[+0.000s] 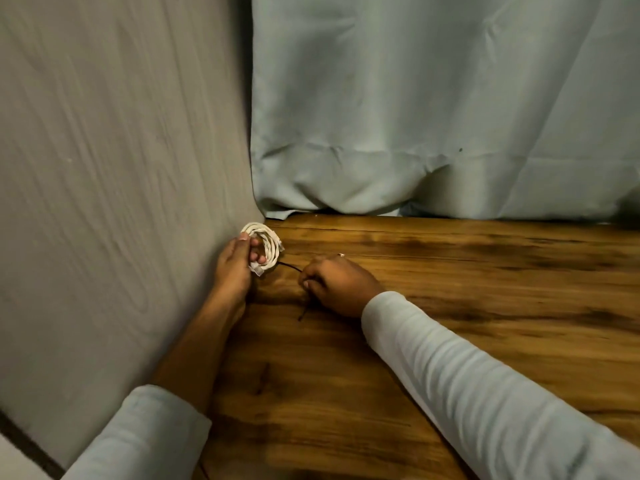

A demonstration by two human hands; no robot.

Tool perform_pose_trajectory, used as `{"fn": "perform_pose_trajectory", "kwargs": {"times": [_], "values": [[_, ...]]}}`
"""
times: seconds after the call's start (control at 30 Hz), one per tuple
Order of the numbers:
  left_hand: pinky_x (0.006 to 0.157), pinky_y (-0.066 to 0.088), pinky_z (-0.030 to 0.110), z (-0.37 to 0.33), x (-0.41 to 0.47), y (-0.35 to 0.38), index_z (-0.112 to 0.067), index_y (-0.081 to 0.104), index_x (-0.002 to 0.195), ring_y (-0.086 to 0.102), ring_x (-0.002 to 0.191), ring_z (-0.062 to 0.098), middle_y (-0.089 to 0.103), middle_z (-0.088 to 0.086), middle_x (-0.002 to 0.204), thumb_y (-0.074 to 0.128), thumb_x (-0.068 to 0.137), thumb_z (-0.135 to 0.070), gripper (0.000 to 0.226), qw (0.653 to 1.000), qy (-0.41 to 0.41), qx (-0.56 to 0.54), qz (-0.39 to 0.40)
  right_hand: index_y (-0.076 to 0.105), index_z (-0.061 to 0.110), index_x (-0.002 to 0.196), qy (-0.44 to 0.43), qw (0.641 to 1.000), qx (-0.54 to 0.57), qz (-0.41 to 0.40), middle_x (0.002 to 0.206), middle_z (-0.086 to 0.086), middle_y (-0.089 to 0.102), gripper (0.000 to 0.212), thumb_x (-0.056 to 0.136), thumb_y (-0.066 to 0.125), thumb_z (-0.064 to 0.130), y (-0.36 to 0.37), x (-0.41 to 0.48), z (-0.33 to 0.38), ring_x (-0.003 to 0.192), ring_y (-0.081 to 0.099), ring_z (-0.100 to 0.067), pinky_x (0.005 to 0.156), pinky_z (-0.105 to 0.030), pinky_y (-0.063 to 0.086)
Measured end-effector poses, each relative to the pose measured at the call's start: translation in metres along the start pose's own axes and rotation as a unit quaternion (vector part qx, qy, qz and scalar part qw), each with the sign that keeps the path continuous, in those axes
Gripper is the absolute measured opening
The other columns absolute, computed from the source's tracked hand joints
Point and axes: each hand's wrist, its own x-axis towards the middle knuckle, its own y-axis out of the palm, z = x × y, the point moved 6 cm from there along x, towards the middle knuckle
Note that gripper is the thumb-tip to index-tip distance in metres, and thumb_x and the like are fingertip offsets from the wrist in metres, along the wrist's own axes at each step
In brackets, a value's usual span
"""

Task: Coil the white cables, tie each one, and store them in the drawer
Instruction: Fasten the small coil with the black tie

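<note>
A white cable (268, 244), wound into a small coil, is held upright in my left hand (235, 265) near the back left corner of the wooden table (485, 306). Its plug ends stick out at the right and bottom of the coil. My right hand (337, 285) rests on the table just to the right, closed on a thin black tie (290, 267). One end of the tie points toward the coil and the other end trails out below my fist. No drawer is in view.
A grey cloth-covered wall (121, 168) stands close along the left. A pale blue curtain (433, 116) hangs behind the table's back edge. A dark strip shows at the bottom left corner.
</note>
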Motion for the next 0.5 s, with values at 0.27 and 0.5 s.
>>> {"fn": "perform_pose_trajectory", "kwargs": {"times": [0.27, 0.5], "values": [[0.057, 0.046, 0.024, 0.009, 0.006, 0.035, -0.014, 0.059, 0.084, 0.052, 0.061, 0.012, 0.051, -0.007, 0.056, 0.04, 0.113, -0.026, 0.036, 0.999, -0.015, 0.0, 0.044, 0.073, 0.03, 0.105, 0.069, 0.996, -0.036, -0.044, 0.112, 0.005, 0.072, 0.013, 0.095, 0.066, 0.03, -0.025, -0.028, -0.054, 0.104, 0.064, -0.019, 0.087, -0.04, 0.055], [0.053, 0.045, 0.022, 0.023, 0.001, 0.091, -0.014, 0.062, 0.09, 0.053, 0.061, 0.01, 0.049, -0.003, 0.064, 0.042, 0.112, -0.029, 0.033, 0.993, -0.033, 0.016, 0.113, 0.075, 0.032, 0.095, 0.151, 0.987, -0.024, -0.053, 0.097, 0.012, 0.075, 0.01, 0.092, 0.071, 0.024, -0.054, -0.077, -0.109, 0.091, 0.069, -0.01, 0.082, -0.036, 0.058]]}}
